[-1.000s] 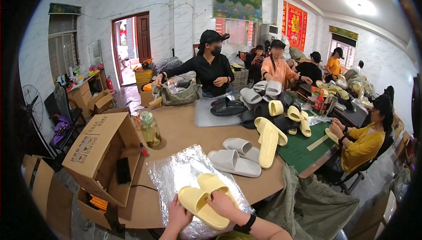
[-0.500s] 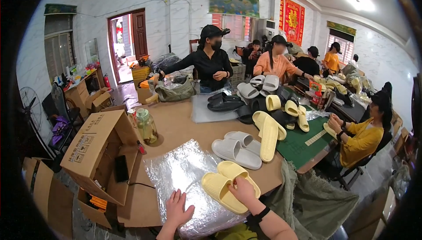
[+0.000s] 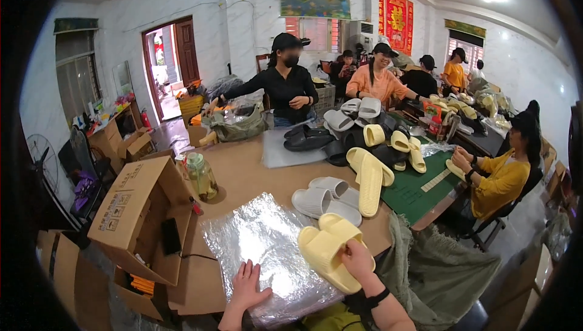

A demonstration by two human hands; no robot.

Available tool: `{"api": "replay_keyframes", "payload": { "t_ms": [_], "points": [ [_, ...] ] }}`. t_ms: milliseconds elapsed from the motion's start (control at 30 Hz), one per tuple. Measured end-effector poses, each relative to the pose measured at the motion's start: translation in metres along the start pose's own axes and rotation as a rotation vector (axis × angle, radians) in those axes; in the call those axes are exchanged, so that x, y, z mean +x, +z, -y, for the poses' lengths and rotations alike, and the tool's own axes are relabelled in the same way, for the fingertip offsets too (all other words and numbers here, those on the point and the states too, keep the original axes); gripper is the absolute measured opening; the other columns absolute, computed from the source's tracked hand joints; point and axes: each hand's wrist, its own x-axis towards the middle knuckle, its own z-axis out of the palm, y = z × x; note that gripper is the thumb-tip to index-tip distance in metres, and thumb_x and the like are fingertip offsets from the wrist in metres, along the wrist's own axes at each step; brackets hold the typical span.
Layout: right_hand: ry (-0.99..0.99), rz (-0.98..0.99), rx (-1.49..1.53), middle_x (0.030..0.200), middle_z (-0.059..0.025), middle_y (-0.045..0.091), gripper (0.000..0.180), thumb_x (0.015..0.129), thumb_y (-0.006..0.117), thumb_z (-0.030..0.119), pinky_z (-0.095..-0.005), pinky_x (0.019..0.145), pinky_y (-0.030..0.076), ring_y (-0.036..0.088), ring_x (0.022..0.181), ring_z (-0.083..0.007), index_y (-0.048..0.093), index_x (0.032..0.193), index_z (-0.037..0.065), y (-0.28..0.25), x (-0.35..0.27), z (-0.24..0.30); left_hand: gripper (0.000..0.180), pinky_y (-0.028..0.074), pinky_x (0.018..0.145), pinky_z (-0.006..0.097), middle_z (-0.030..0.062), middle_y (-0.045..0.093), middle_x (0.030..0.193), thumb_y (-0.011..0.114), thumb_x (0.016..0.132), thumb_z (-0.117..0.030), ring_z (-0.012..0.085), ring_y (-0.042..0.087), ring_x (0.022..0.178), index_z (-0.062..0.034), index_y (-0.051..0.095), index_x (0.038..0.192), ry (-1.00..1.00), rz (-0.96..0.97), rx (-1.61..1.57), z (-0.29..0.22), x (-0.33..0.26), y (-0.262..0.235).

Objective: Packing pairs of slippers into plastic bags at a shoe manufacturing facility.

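My right hand (image 3: 358, 260) grips a pair of pale yellow slippers (image 3: 317, 251) by the side of one strap. The two slippers are held together, tilted over the right part of the plastic. Flat on a stack of shiny clear plastic bags (image 3: 255, 234) lies my left hand (image 3: 249, 287), fingers spread and holding nothing. Just beyond the held pair, grey slippers (image 3: 322, 205) rest on the brown tabletop, beside another yellow pair (image 3: 368, 179) stacked crosswise. My fingertips on the right are partly hidden by the strap.
An open cardboard box (image 3: 143, 209) containing a dark phone (image 3: 171, 237) stands at left, near a glass jar (image 3: 200, 176). Black slippers (image 3: 306, 138) and others pile up farther back. Right are a green mat (image 3: 419, 188) and sacking (image 3: 419, 276). Several co-workers sit or stand around.
My right hand has moved the yellow slippers to the right and slightly up, tilting them more. The left hand stays on the plastic bags. The view has shifted a little.
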Motion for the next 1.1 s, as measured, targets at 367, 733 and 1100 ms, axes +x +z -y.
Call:
{"api": "replay_keyframes", "payload": {
  "t_ms": [367,733,1100],
  "points": [
    [0.238,-0.181,0.853,0.11,-0.0125,0.071,0.03,0.091,0.065,-0.003,-0.0337,0.086,0.056,0.07,0.096,-0.0199,0.063,0.121,-0.007,-0.084,-0.076,-0.042,0.061,0.028,0.119,0.05,0.016,0.042,0.154,0.069,0.089,-0.035,0.0384,0.031,0.146,-0.0092,0.053,0.142,0.331,-0.084,0.061,-0.043,-0.002,-0.028],
    [0.202,-0.146,0.677,0.108,-0.0079,0.072,0.029,0.089,0.07,0.0,-0.0296,0.083,0.055,0.069,0.093,-0.0149,0.066,0.117,-0.006,-0.075,-0.102,-0.023,0.048,0.029,0.118,0.047,0.0187,0.041,0.155,0.049,0.104,-0.037,0.041,0.032,0.145,-0.01,0.053,0.143,0.275,0.028,-0.12,-0.046,0.004,0.007],
    [-0.34,0.192,-0.035,0.08,-0.0111,0.066,0.031,0.067,0.08,0.01,-0.0388,0.059,0.051,0.064,0.069,-0.0305,0.071,0.097,0.006,-0.064,-0.098,0.045,0.042,0.031,0.118,0.042,0.0185,0.049,0.149,0.046,0.105,-0.026,0.0348,0.038,0.143,-0.0104,0.054,0.143,0.088,0.053,-0.609,-0.059,0.021,-0.002]
  ]
}}
